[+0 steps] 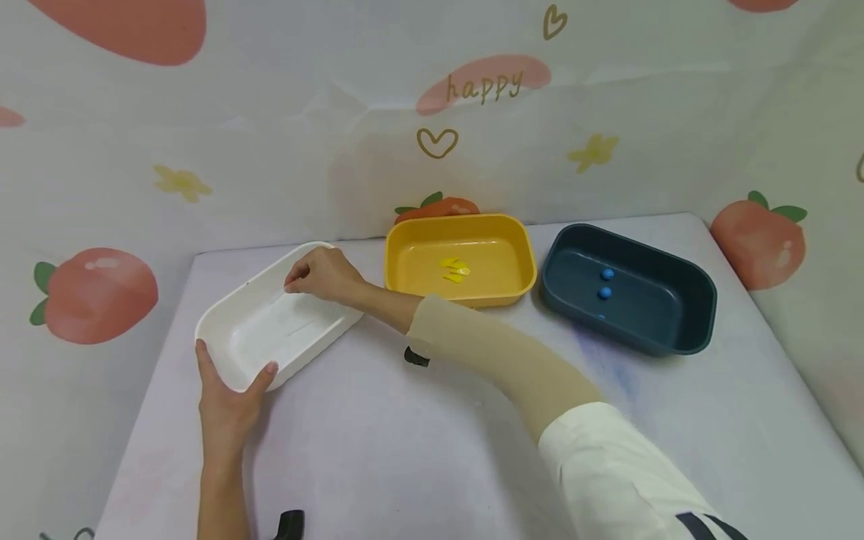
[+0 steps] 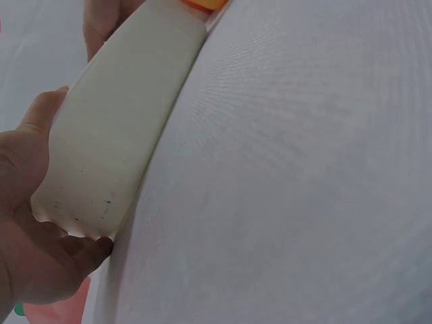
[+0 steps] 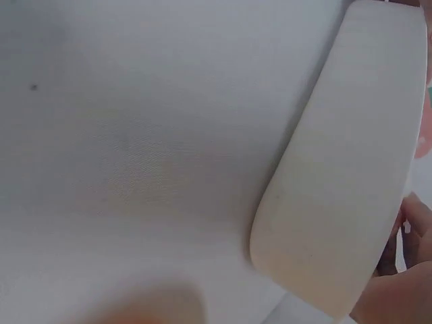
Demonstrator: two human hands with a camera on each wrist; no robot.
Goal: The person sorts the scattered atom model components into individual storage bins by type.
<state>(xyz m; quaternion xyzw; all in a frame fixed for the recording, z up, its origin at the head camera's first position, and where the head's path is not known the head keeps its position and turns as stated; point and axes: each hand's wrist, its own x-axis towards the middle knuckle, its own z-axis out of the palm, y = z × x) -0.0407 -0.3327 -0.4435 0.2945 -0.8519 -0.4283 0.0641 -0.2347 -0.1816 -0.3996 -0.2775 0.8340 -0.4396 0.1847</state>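
Note:
A white plastic basin lies at a slant on the left of the table. At its near left end my left hand grips it, thumb on the rim side; the left wrist view shows fingers curled under that end. My right hand is over the basin's far side, thumb and fingertips brought together and pointing down inside. A small pale piece seems to show between those fingertips in the right wrist view; its kind is too small to tell. Faint thin lines mark the basin floor.
A yellow basin holding several small yellow pieces stands at the back middle. To its right is a dark blue basin with small blue balls. A printed cloth hangs behind the table.

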